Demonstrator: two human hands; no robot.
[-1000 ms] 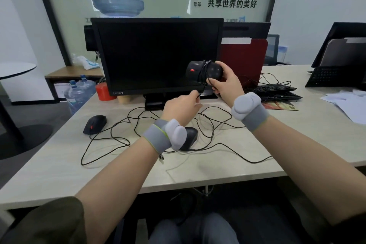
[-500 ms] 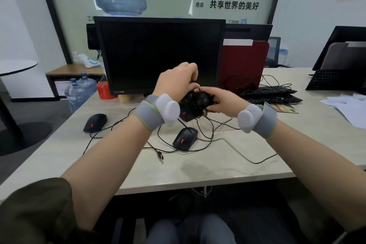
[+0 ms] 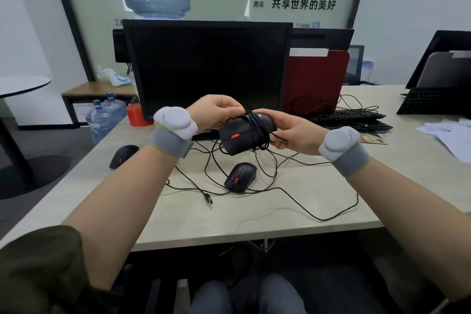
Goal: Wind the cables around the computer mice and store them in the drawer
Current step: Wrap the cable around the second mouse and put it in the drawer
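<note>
Nearest, at 6 o'clock: loose black cable (image 3: 300, 201) trailing over the pale counter (image 3: 254, 222), silver USB plug (image 3: 208, 198) lying free just left of it. Unclear whose plug; trace before pulling. Just beyond: second black corded mouse with red wheel (image 3: 240, 177) resting on the counter, unwound. Third black mouse (image 3: 124, 156) at 9 o'clock, near the counter edge, also unwound.

Above those, mid-air: black mouse with red scroll wheel (image 3: 246, 134), several cable turns already around its waist. Right hand (image 3: 293, 132) clenched on its rear end, pinning the wraps. Left hand (image 3: 216, 115) pinching the feeding strand at its far side.

Advice: keep tension even, lay turns side by side at the waist, avoid snagging the other cords, tuck the plug under the last turn.

Farthest, at 12 o'clock: black monitor (image 3: 206, 69). Drawer not in view.
</note>
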